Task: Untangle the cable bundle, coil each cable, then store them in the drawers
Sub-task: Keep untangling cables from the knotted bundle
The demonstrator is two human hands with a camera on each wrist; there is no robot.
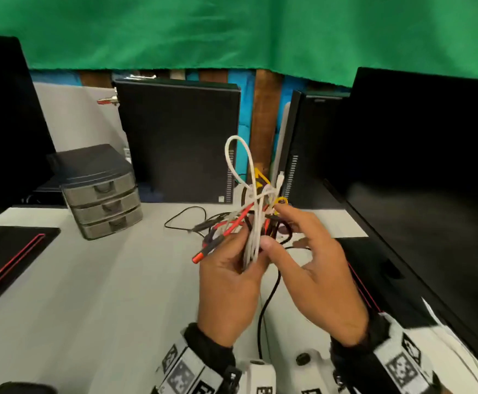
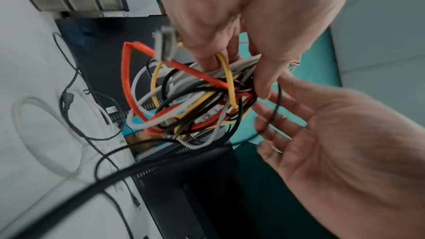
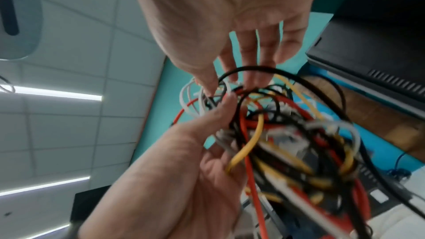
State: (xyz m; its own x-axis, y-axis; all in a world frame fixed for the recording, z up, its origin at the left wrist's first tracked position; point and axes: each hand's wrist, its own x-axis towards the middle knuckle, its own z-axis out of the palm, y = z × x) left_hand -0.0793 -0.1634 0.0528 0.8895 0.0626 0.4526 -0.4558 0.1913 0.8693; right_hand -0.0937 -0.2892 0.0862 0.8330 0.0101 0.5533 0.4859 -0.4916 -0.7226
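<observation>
Tangled bundle of red, white, yellow and black cables (image 1: 256, 220) held up between both hands above the white desk (image 1: 104, 294).

Head view: the left hand (image 1: 232, 282) has its fingers curled round the lower white strands, while the right hand (image 1: 314, 268), at 3 o'clock of the bundle, has loosely spread fingers with thumb and forefinger touching the tangle; a white loop stands up at 12 o'clock, and the grey three-drawer plastic cabinet (image 1: 104, 200) sits well apart at 9 o'clock, drawers closed. Left wrist view: the left hand (image 2: 230, 15) pinches the bundle (image 2: 193, 95) from 12 o'clock, the right hand (image 2: 333, 143) lies palm-open at 4 o'clock, and loose black and white cables (image 2: 69, 108) lie on the desk at 8 o'clock. Right wrist view: blurred; the right hand (image 3: 230, 15) has its straight fingertips on the bundle (image 3: 287, 143), and the left hand (image 3: 179, 179) grips it from 7 o'clock.
</observation>
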